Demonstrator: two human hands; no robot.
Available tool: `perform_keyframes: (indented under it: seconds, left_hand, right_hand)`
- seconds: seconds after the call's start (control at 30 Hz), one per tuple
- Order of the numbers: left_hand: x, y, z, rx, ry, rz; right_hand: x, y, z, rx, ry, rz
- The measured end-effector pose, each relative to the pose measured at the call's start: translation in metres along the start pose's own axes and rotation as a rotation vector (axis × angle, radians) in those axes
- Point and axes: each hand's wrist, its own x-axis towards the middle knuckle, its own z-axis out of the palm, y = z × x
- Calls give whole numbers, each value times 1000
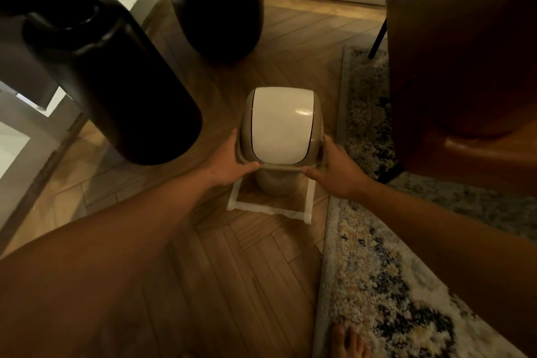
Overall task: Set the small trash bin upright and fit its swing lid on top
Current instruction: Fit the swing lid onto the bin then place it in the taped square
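Bare foot (347, 341) at six o'clock; left hand (229, 163) and right hand (337, 168), fingers clamped on the swing lid (280, 125), atop the upright trash bin (271, 183), long axis vertical.

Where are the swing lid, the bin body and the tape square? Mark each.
swing lid (280, 123), head view, middle of white flap
bin body (271, 184), head view, beige wall below the rim
tape square (270, 210), head view, near strip
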Motion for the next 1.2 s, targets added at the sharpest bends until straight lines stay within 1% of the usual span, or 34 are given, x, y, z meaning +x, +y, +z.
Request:
perform_keyframes:
  seconds: [0.07,0.17,0.2,0.3,0.47,0.57,0.7,0.97,1.07,1.2]
  left_hand:
    - [0,1,1,-33,40,11]
    - [0,3,7,-56,36,47]
    - [1,3,10,-43,36,44]
    - [2,1,14,-36,44,14]
    - [7,1,12,3,35,-42]
    - [10,0,12,26,34,-57]
    - [18,5,11,-5,45,-63]
    - [38,8,5,32,34,-82]
    - [38,7,4,3,28,-81]
    - [36,5,4,-15,28,-57]
  right_hand:
    - [5,-4,-2,-38,25,-33]
    - [9,-11,-1,-87,63,-40]
    - [9,-13,1,-71,76,-43]
    - [7,-14,12,78,115,-49]
    - [3,-12,28,159,198,-34]
    - [3,-10,29,174,202,-24]
    - [14,-10,27,180,199,10]
    - [35,-8,20,111,191,44]
    - [38,-4,21,64,207,68]
    - [39,-3,22,72,185,98]
